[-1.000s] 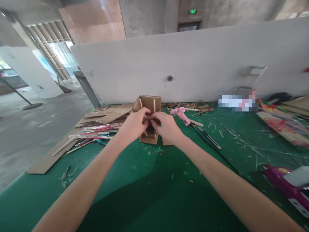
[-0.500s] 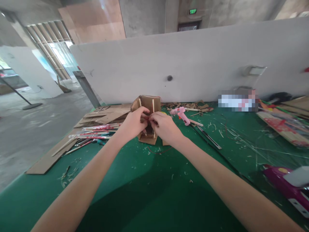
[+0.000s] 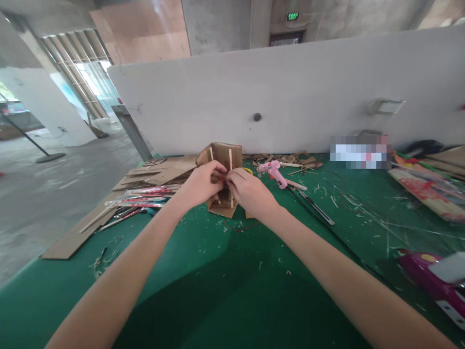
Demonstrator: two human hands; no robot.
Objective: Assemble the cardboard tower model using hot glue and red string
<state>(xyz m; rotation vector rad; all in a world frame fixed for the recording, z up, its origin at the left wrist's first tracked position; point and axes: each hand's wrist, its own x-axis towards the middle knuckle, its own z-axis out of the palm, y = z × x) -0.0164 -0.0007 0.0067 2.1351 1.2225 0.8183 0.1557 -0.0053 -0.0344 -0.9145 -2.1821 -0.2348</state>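
Observation:
A small cardboard structure (image 3: 223, 211) with upright wooden sticks stands on the green table (image 3: 203, 291) near its far side. My left hand (image 3: 205, 183) is at its front left, fingers curled together. From the right, my right hand (image 3: 249, 191) meets it, thumb and fingers pinched. Both sets of fingertips come together in front of the structure's opening; what they hold is too small and hidden to make out. A thin red wire (image 3: 236, 230) lies on the table just below the hands.
A pink glue gun (image 3: 276, 174) and a utility knife (image 3: 316, 207) lie to the right. Cardboard sheets (image 3: 163, 173) and wrapped sticks (image 3: 141, 198) are at the left. A purple object (image 3: 428, 274) sits at the right edge. A pale partition (image 3: 308, 97) rises behind.
The fingertips of both hands have drawn slightly closer together. The view has shifted a little; the cardboard structure stays in place.

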